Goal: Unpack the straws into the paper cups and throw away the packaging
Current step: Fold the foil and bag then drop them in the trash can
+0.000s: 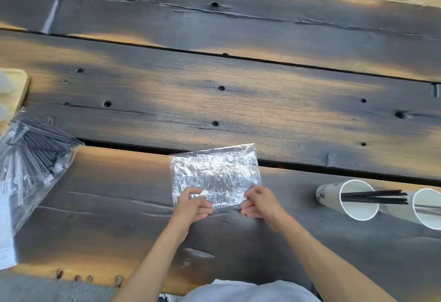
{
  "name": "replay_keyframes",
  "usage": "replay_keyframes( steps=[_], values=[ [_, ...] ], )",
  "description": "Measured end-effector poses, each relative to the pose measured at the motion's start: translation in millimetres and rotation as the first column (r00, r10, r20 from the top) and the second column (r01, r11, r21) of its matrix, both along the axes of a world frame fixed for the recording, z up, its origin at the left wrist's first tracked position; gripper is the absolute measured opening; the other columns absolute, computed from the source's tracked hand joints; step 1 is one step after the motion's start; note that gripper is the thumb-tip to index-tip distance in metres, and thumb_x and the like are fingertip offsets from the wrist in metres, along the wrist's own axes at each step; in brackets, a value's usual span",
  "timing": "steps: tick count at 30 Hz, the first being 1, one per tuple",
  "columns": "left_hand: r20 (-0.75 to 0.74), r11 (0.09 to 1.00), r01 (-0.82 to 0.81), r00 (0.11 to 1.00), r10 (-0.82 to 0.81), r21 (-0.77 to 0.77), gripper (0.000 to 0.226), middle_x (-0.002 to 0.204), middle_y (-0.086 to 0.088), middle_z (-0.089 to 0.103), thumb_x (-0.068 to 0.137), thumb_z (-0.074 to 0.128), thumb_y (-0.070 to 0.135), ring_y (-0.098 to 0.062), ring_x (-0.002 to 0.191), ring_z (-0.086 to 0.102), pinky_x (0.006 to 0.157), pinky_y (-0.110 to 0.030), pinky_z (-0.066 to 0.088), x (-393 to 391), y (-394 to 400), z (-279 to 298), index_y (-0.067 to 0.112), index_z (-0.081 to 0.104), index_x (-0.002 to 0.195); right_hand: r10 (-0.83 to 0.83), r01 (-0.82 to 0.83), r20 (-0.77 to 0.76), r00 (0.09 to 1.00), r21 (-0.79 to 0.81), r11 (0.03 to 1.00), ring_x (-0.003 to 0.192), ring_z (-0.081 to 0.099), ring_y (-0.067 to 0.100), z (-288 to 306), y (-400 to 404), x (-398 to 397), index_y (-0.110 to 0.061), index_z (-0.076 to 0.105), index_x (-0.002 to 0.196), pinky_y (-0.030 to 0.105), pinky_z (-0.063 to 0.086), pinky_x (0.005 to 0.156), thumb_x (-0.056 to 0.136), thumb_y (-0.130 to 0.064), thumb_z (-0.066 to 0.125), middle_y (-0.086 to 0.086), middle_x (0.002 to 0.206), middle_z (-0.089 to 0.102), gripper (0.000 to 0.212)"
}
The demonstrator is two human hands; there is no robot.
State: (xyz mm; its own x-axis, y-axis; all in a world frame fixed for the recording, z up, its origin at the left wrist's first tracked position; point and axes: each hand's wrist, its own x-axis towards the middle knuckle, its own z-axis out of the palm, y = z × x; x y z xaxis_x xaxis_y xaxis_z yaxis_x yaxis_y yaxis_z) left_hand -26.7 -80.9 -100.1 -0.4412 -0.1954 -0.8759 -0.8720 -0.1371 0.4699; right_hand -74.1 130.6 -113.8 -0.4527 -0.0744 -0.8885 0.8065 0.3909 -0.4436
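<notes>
— Clear crinkled plastic, that's what both hands are on: one flat, empty-looking wrapper (215,175) lying on the dark wooden tabletop (238,101).

— How are the hands set?

— The left hand (192,204) pinches the wrapper's near left corner, fingers curled over the film. The right hand (259,202) grips the near right corner the same way. Both are closed on the wrapper's near edge, and the rest of the sheet lies flat beyond the fingertips.

— And the straws?

— One bunch of black straws (374,198) sticks out of a paper cup (348,200) well off to the right of the right hand. A second paper cup (423,208) is just beside it, further right, cut by the frame edge; there seem to be thin straws in it too, but I cannot count them. So two cups, both leaning toward the camera in this wide view.

— Anything to the left?

— One more clear bag of black straws (33,149), still full, lying well to the left of the left hand and a bit further away. Beyond it is a pale wooden board (20,87), and at the left edge something white (6,230) that I cannot identify.
</notes>
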Motion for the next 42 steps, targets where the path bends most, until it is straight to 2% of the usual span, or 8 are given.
replay_keyframes(
  steps=[4, 9, 12, 15, 22, 28, 37, 42],
  values=[
    [-0.003, 0.937, 0.277, 0.959, -0.285, -0.214, 0.016, 0.082, -0.01, 0.067, 0.093, 0.048, 0.009, -0.02, 0.061, 0.057, 0.056, -0.031, 0.048, -19, 6, -1, 0.017, 0.052, 0.107, 0.014, -0.006, -0.079, 0.997, 0.09, 0.996, 0.06, 0.066, 0.024, 1, 10, -14, -0.012, 0.054, 0.09, 0.031, 0.054, 0.057, 0.094, -0.008, 0.04, 0.013, 0.074, 0.072, 0.015],
    [-0.101, 0.491, 0.421, 0.672, -0.733, -0.762, 0.025, 0.103, 0.001, 0.056, 0.089, 0.051, 0.0, -0.017, 0.094, 0.054, 0.08, -0.034, 0.051, -81, 21, -10, 0.017, 0.057, 0.107, 0.526, -0.413, -0.224, 0.82, 0.404, 0.816, 0.082, 0.061, 0.03, 5, 18, -35, -0.017, 0.049, 0.087, 0.038, 0.047, 0.072, 0.084, -0.008, 0.04, 0.006, 0.084, 0.067, 0.013],
    [-0.042, 0.387, 0.41, 0.639, -0.768, -0.826, 0.03, 0.103, -0.001, 0.054, 0.084, 0.053, -0.006, -0.019, 0.096, 0.049, 0.08, -0.034, 0.047, -113, 14, -14, 0.017, 0.053, 0.103, 0.623, -0.438, -0.261, 0.737, 0.517, 0.736, 0.092, 0.06, 0.036, 10, 25, -45, -0.014, 0.051, 0.093, 0.041, 0.048, 0.076, 0.086, -0.01, 0.039, 0.011, 0.094, 0.064, 0.015],
    [0.001, 0.417, 0.51, 0.634, -0.774, -0.752, 0.022, 0.096, -0.003, 0.057, 0.082, 0.054, -0.001, -0.021, 0.088, 0.05, 0.071, -0.035, 0.041, -128, 10, -16, 0.015, 0.05, 0.097, 0.617, -0.375, -0.303, 0.726, 0.577, 0.726, 0.098, 0.059, 0.039, 7, 32, -56, -0.013, 0.06, 0.098, 0.043, 0.049, 0.082, 0.087, -0.011, 0.042, 0.017, 0.104, 0.063, 0.021],
    [-0.065, 0.751, 0.441, 0.841, -0.537, -0.492, 0.015, 0.087, -0.001, 0.068, 0.084, 0.066, 0.026, -0.021, 0.082, 0.065, 0.067, -0.032, 0.049, -107, 5, -10, 0.015, 0.059, 0.092, 0.257, -0.018, -0.459, 0.85, 0.463, 0.886, 0.093, 0.055, 0.022, 9, 40, -48, -0.01, 0.065, 0.105, 0.029, 0.04, 0.081, 0.089, -0.004, 0.042, 0.004, 0.103, 0.064, 0.028],
    [0.043, 0.681, 0.517, 0.811, -0.584, -0.519, 0.019, 0.081, -0.001, 0.067, 0.076, 0.078, 0.012, -0.015, 0.069, 0.062, 0.071, -0.036, 0.056, -67, 4, -10, 0.011, 0.06, 0.072, 0.006, 0.086, -0.197, 0.98, 0.454, 0.887, 0.08, 0.066, 0.038, 3, 42, -5, -0.011, 0.062, 0.072, 0.047, 0.057, 0.074, 0.081, -0.019, 0.037, 0.013, 0.081, 0.072, 0.028],
    [-0.018, 0.835, 0.532, 0.842, -0.539, -0.143, 0.011, 0.08, -0.01, 0.066, 0.083, 0.071, 0.008, -0.016, 0.062, 0.045, 0.055, -0.025, 0.039, -55, -5, -6, -0.002, 0.067, 0.087, -0.227, 0.271, -0.181, 0.957, 0.275, 0.922, 0.059, 0.064, 0.019, 2, 42, 4, -0.012, 0.058, 0.072, 0.033, 0.051, 0.056, 0.086, -0.006, 0.045, 0.008, 0.071, 0.066, 0.021],
    [-0.107, 0.932, 0.363, 0.926, -0.362, -0.015, 0.013, 0.065, -0.003, 0.062, 0.087, 0.067, 0.009, -0.012, 0.057, 0.048, 0.052, -0.023, 0.034, -41, -10, -9, 0.01, 0.061, 0.076, -0.178, 0.214, -0.173, 0.969, 0.219, 0.952, 0.062, 0.062, 0.017, 5, 44, 5, -0.013, 0.066, 0.072, 0.037, 0.052, 0.065, 0.086, -0.018, 0.065, 0.003, 0.068, 0.07, 0.015]
  ],
)
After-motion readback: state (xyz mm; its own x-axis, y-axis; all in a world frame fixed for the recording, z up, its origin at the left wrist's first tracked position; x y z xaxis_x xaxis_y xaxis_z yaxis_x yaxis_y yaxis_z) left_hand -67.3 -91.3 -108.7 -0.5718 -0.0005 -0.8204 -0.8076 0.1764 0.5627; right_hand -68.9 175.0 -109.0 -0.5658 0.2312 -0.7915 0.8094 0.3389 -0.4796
